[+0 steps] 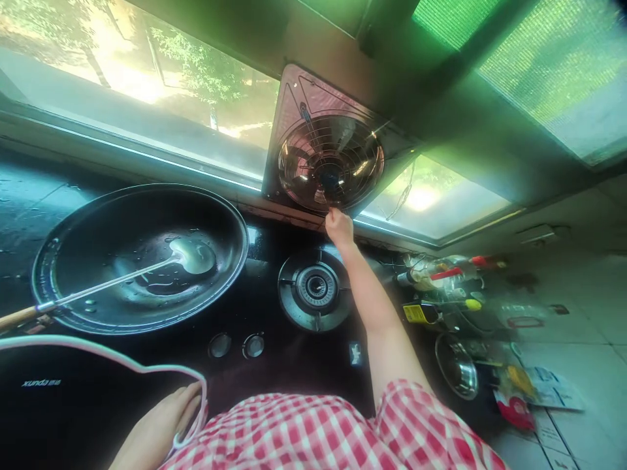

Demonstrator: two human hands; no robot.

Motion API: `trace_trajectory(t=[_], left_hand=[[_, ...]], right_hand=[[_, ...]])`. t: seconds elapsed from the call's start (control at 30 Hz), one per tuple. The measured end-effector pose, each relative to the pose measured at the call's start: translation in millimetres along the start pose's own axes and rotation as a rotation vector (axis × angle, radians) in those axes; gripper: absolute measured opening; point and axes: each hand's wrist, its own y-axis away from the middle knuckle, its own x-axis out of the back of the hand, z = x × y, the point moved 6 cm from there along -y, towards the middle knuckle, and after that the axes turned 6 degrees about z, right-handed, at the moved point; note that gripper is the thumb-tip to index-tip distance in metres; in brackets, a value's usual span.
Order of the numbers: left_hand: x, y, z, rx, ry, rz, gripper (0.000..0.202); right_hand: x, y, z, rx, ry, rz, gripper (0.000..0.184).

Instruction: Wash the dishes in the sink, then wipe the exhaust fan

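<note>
My right hand (339, 226) is stretched far forward to the lower edge of the metal exhaust fan (329, 160) set in the window, fingers bunched against its grille; what they pinch is hidden. My left hand (164, 414) rests low at the stove's front edge, fingers together and flat, with a pink cable (117, 359) looping around it. A black wok (140, 254) sits on the left burner with a metal ladle (191, 256) lying in it, wooden handle pointing left.
The right gas burner (316, 287) is bare, with two knobs (236, 344) in front. Bottles and jars (441, 277), a steel bowl (456, 365) and packets crowd the counter at right. Windows run behind the stove.
</note>
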Motion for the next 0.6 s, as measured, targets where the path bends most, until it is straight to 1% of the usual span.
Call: trace_trajectory(t=[0.1,0.2,0.27,0.33,0.4,0.47,0.5,0.53,0.57,0.6], left_hand=[[-3.2,-0.7,-0.1,-0.006,0.013,0.003,0.056],[-6.8,-0.3,-0.3,-0.035,0.023,0.028,0.059],[-7.5,0.9,-2.1,-0.037,0.018,0.055,0.058],[-6.9,3.1,-4.3,-0.020,0.026,0.064,0.057],[-6.6,5.3,-6.8,0.014,0.038,0.043,0.058],[-7.5,6.0,-9.5,0.052,0.035,0.005,0.062],[-8.0,5.3,-10.6,0.066,0.025,-0.007,0.063],[-8.8,3.8,-11.1,0.070,0.012,-0.016,0.064],[-9.5,1.5,-10.6,0.062,0.002,-0.020,0.064],[-10.2,-1.4,-9.2,0.041,-0.005,-0.022,0.063]], right_hand=[[21.0,-12.8,-4.5,-0.012,0.124,-0.032,0.039],[36.8,-22.6,-14.4,0.012,0.184,-0.058,0.035],[48.4,-22.8,-18.2,0.036,0.180,-0.057,0.033],[66.0,-15.6,-12.4,0.034,0.098,-0.019,0.034],[89.5,-1.7,7.1,-0.017,-0.065,0.062,0.036],[111.8,14.6,37.3,-0.116,-0.239,0.161,0.037],[118.8,21.8,53.1,-0.169,-0.317,0.200,0.036],[122.1,27.3,67.3,-0.216,-0.389,0.232,0.035],[121.0,30.7,79.3,-0.255,-0.456,0.254,0.035],[115.7,31.6,88.5,-0.285,-0.520,0.264,0.034]])
